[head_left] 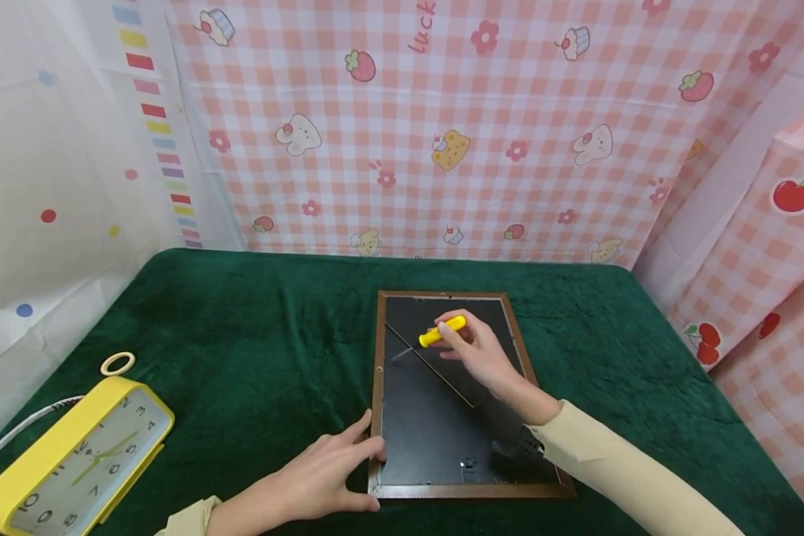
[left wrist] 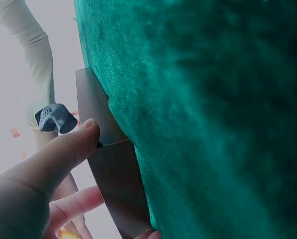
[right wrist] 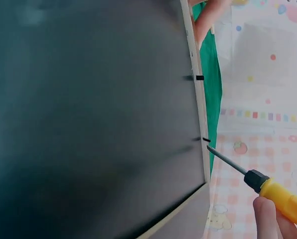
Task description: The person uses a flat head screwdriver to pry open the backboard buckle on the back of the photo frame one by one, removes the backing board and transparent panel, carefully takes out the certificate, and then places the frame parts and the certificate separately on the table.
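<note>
A brown picture frame lies back side up, its black backing board showing. My right hand grips a yellow-handled screwdriver above the board. In the right wrist view, the screwdriver's tip overlaps the frame's rim close to a small black tab; a second tab sits farther along. My left hand holds the frame's near left corner, thumb against the near edge and fingers at the left side. The left wrist view shows this thumb over the corner joint.
A yellow clock stands tilted at the left, a white cable behind it. Near it lies a pale ring. Dark green cloth covers the table, and a pink checked curtain hangs behind.
</note>
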Demonstrator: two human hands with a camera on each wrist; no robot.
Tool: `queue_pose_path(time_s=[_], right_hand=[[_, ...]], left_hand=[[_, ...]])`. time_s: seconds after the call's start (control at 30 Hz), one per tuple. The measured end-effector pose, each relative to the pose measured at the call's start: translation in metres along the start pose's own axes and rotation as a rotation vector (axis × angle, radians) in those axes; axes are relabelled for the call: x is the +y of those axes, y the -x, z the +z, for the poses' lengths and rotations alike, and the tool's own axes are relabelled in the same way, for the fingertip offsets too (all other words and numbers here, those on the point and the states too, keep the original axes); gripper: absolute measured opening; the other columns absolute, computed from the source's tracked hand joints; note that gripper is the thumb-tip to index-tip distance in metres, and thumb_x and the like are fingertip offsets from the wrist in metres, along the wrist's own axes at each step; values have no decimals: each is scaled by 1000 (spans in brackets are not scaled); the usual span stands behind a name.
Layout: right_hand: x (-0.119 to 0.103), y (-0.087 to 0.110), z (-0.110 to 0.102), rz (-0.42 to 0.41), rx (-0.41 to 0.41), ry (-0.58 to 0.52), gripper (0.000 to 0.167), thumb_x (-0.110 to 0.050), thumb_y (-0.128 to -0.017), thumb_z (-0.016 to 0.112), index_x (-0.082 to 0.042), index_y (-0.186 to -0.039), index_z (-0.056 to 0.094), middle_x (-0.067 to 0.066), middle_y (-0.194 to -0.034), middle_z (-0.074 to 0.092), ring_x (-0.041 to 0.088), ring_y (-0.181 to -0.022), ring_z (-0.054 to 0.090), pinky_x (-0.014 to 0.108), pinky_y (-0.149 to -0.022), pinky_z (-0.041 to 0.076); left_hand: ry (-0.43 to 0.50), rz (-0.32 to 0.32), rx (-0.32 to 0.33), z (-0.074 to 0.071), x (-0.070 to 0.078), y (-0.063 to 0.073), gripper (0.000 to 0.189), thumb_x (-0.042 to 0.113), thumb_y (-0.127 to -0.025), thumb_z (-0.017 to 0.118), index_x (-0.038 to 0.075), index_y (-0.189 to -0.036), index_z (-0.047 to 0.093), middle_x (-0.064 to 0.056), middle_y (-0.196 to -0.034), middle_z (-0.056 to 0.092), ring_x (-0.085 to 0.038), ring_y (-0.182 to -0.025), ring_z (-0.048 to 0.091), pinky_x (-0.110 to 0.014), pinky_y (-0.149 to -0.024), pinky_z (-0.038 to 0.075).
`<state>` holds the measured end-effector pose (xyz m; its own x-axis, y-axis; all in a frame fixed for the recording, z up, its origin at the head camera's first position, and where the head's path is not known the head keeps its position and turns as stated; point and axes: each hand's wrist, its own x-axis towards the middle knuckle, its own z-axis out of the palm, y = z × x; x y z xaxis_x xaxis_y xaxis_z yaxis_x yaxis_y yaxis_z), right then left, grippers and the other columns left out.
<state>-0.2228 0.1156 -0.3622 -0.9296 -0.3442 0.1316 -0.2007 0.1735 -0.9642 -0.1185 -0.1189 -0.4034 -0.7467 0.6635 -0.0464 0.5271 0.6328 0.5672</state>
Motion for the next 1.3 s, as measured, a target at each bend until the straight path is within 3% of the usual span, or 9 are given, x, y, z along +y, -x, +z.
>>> queue_pose_path(time_s=[0.33, 0.53, 0.8, 1.03, 1.3], right_hand=[[13, -19, 9, -39, -17, 43, 24, -19, -91, 51, -2, -108, 50, 14, -101, 56, 25, -89, 58, 32, -72, 49], [-2, -19, 13, -31, -29, 90, 25, -18, -90, 51, 1, -107, 50, 17, -98, 57, 27, -88, 59, 31, -73, 48], [-10, -29, 26, -93, -25, 307, 16, -20, -90, 53, -8, -101, 53, 7, -87, 59, 23, -78, 60, 26, -65, 49], [-20, -29, 42, -208, 53, 528, 16, -23, -89, 54, -10, -97, 55, -3, -70, 54, 12, -55, 49, 26, -49, 42], [-25, -29, 58, -309, 112, 615, 16, -22, -87, 57, -8, -94, 55, -4, -65, 53, 7, -48, 44, 22, -45, 39]], left_hand=[[29, -9, -30, -2, -1, -1, 34, 41, -70, 71, 24, -91, 51, -30, -134, 25, -3, -43, 35, -20, -41, 35], [28, -4, -32, -2, -1, -3, 35, 40, -68, 73, 24, -90, 50, -31, -134, 23, -4, -47, 36, -20, -42, 35], [37, -1, -30, -3, -2, -3, 34, 38, -68, 73, 24, -90, 51, -29, -135, 25, -4, -47, 36, -19, -43, 35], [33, -4, -30, -2, -3, -4, 34, 38, -68, 74, 24, -90, 51, -29, -134, 26, -4, -45, 34, -19, -42, 34], [40, -7, -38, -2, -2, -5, 34, 38, -68, 74, 24, -90, 51, -29, -134, 26, -3, -45, 36, -19, -43, 36]])
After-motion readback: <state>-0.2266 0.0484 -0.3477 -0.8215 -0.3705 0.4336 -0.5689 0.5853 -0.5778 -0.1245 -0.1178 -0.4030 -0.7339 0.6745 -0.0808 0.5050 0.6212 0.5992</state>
